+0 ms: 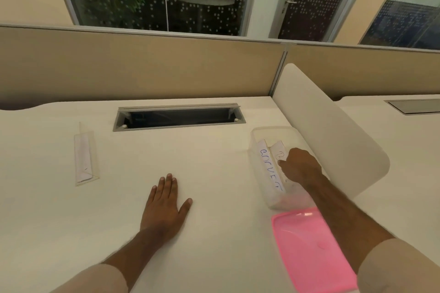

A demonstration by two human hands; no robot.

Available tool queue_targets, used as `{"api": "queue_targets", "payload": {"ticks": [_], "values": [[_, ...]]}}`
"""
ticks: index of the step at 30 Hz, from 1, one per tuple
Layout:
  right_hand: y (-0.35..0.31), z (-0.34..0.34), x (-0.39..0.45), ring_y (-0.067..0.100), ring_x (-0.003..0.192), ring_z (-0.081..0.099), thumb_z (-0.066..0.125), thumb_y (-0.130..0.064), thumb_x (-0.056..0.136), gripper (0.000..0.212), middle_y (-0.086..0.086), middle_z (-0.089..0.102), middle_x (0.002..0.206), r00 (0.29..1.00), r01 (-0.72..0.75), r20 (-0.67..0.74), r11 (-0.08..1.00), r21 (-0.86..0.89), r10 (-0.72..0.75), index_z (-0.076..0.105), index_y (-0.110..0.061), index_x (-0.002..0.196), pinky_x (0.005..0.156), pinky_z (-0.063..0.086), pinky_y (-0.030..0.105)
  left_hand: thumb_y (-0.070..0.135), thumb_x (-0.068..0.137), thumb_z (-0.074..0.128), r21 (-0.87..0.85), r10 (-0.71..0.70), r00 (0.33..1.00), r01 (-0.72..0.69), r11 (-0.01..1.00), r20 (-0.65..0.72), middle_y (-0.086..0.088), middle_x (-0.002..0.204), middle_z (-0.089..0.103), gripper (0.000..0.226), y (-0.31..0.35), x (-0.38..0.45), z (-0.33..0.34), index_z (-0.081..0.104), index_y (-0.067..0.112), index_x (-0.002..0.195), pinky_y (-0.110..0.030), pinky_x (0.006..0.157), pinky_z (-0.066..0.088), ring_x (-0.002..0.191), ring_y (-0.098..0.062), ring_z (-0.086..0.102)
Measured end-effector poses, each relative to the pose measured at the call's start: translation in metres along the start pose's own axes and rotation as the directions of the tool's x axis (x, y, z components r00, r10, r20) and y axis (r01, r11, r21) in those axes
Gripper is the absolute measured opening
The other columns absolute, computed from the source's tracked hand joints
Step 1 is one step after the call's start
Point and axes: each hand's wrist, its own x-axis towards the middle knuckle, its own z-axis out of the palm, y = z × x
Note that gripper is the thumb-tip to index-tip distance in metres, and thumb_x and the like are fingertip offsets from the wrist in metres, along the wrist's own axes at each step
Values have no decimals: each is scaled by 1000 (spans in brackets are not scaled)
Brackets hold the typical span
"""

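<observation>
A clear plastic box (259,135) stands on the right of the white desk (214,173). Inside it are folded white paper cards, one (269,169) with blue handwriting facing me. My right hand (300,165) reaches into the box, its fingers curled onto a second card (279,150) beside the written one. My left hand (166,204) lies flat on the desk, palm down, fingers straight, holding nothing. A pink lid (309,250) lies on the desk just in front of the box, partly under my right forearm.
A clear acrylic holder (84,159) with a white paper strip lies at the desk's left. An open cable slot (178,118) is cut in the desk's back. A curved white divider (333,131) rises right of the box. Beige partition panels run behind.
</observation>
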Motion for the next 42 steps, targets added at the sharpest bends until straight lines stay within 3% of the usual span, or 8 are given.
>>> {"api": "queue_targets", "payload": {"ticks": [4,7,15,22,32,37,40,42], "values": [[-34,-9,-24,34,88,65,54,-29,92,26,11,72,92,901,180,-426,964,194,-82,67,-7,92,74,48,36,56,95,44,-344,-91,995,69,936,-50,4,161,27,71,-6,-10,-17,27,19,153,-28,120,13,149,-12,19],[-68,-7,-44,31,66,62,55,-25,92,25,9,70,74,835,337,-524,908,249,-167,67,-7,78,62,46,33,49,91,59,-449,-175,973,92,889,-148,7,145,49,56,-25,-26,-33,48,23,140,-29,112,32,136,-14,41],[-172,33,-94,20,62,56,56,-24,92,25,3,63,67,859,488,-382,773,406,-341,63,-9,73,61,47,30,27,84,73,-512,-337,870,117,851,-361,13,109,62,31,-97,-42,-79,63,25,113,-30,91,46,107,-14,56],[-258,71,-133,13,59,55,54,-28,92,26,-4,62,63,851,519,-233,689,506,-470,62,-15,71,56,44,25,37,81,74,-743,-617,746,260,617,-251,12,93,64,36,-137,-32,-95,51,33,108,-25,64,46,76,-8,64],[-280,103,-143,5,66,59,57,-28,90,21,-10,63,65,817,535,-162,623,570,-553,62,-24,70,59,46,22,49,80,70,-782,-764,635,419,462,-111,6,100,63,50,-149,12,-88,60,20,119,-26,79,45,90,-14,60],[-275,110,-136,-4,77,60,60,-27,89,15,-18,66,74,821,507,-117,619,599,-560,66,-29,75,65,43,15,43,83,65,-804,-776,625,417,425,-86,11,68,53,19,-150,33,-90,58,29,74,-25,62,40,66,-15,52],[-273,113,-133,-4,85,60,62,-27,89,10,-22,66,82,819,492,-91,612,619,-566,66,-32,81,71,41,16,32,91,54,-807,-802,586,416,419,-114,7,47,39,43,-154,39,-92,45,12,53,-24,48,32,54,-20,42],[-271,114,-131,2,90,61,62,-28,89,6,-20,67,90,818,488,-83,611,623,-569,67,-30,87,79,43,21,30,93,52,-806,-813,565,409,427,-144,7,52,50,39,-155,37,-97,53,16,57,-26,52,37,57,-21,50]]}}
